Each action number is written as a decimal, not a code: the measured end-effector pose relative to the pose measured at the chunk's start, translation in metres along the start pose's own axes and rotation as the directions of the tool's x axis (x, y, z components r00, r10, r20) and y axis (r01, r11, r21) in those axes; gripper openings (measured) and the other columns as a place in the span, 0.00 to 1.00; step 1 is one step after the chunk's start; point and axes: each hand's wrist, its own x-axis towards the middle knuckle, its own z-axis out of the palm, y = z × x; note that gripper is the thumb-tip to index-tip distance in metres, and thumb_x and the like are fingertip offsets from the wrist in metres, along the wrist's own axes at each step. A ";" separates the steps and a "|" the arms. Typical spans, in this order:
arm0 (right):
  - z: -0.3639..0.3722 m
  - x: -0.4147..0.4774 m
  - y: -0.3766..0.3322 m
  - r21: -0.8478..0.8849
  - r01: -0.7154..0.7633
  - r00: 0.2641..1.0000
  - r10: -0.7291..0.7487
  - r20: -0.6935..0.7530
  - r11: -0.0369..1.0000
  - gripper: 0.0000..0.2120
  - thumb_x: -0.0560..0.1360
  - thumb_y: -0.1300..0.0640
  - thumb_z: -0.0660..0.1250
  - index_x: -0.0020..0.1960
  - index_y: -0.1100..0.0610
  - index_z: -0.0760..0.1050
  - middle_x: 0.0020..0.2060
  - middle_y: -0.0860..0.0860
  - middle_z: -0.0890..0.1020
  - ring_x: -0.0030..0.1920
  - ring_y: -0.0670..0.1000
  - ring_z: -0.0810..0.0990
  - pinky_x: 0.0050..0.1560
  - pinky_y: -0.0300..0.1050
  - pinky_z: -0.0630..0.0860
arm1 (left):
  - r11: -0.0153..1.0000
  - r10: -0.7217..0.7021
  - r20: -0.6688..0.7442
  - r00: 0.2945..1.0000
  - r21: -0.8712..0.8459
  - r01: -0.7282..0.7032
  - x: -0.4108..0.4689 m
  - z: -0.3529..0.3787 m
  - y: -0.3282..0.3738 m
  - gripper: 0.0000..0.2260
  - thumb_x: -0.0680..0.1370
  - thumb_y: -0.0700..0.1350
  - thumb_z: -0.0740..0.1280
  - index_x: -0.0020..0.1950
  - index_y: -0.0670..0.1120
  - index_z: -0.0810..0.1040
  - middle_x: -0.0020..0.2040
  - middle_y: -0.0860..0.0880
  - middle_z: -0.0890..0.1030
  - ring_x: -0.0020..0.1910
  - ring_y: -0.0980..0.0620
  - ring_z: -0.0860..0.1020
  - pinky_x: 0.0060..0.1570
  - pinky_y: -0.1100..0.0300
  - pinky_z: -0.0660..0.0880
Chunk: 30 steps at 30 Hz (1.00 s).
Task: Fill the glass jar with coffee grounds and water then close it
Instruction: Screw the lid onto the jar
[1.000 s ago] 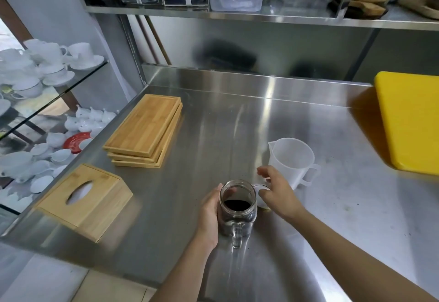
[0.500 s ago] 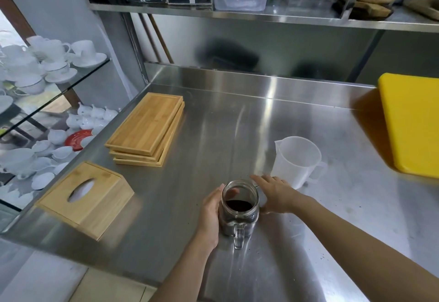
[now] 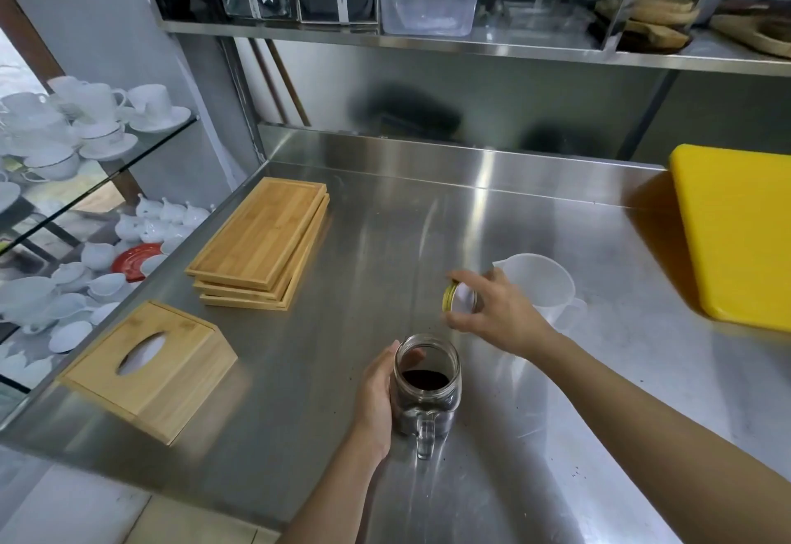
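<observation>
A glass jar (image 3: 428, 389) with a handle stands uncovered near the front of the steel counter (image 3: 385, 244); dark liquid and coffee grounds fill it. My left hand (image 3: 376, 398) wraps the jar's left side. My right hand (image 3: 492, 312) hovers above and to the right of the jar, gripping a round lid (image 3: 460, 297) with a gold rim and white inside, tilted on edge. A white plastic measuring jug (image 3: 539, 287) stands just behind my right hand.
Stacked bamboo trays (image 3: 261, 244) and a bamboo tissue box (image 3: 150, 364) lie at the left. A yellow cutting board (image 3: 740, 235) sits at the right. White cups on glass shelves (image 3: 85, 128) stand beyond the left edge. A steel shelf (image 3: 428, 43) hangs overhead.
My right hand went down flat onto the counter beside the jar, then rose with the lid gripped in it. My left hand has stayed on the jar.
</observation>
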 end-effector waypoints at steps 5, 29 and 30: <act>-0.009 -0.010 -0.026 0.267 0.034 0.994 -0.006 -0.107 0.963 0.22 0.65 0.47 0.76 0.47 0.54 0.66 0.40 0.50 0.74 0.40 0.50 0.74 0.40 0.43 0.71 | 1.000 0.019 -0.012 1.000 0.008 -0.019 0.000 -0.001 0.000 0.18 0.77 0.52 0.58 0.41 0.42 0.82 0.35 0.46 0.85 0.34 0.51 0.82 0.41 0.55 0.74; -0.013 -0.046 -0.034 -0.023 0.378 0.894 -0.358 0.271 0.926 0.24 0.66 0.46 0.74 0.57 0.51 0.69 0.51 0.45 0.74 0.54 0.38 0.65 0.60 0.39 0.55 | 0.986 0.110 0.011 0.994 0.127 -0.110 -0.004 0.002 0.002 0.19 0.79 0.48 0.53 0.38 0.44 0.79 0.29 0.51 0.83 0.30 0.58 0.81 0.33 0.63 0.76; -0.013 -0.045 -0.035 -0.032 0.391 0.889 -0.368 0.274 0.920 0.24 0.66 0.46 0.74 0.57 0.50 0.69 0.51 0.45 0.74 0.53 0.38 0.66 0.61 0.40 0.55 | 0.986 0.111 0.008 0.994 0.123 -0.111 -0.005 0.002 0.003 0.19 0.79 0.48 0.53 0.37 0.44 0.79 0.29 0.51 0.83 0.30 0.57 0.80 0.32 0.63 0.76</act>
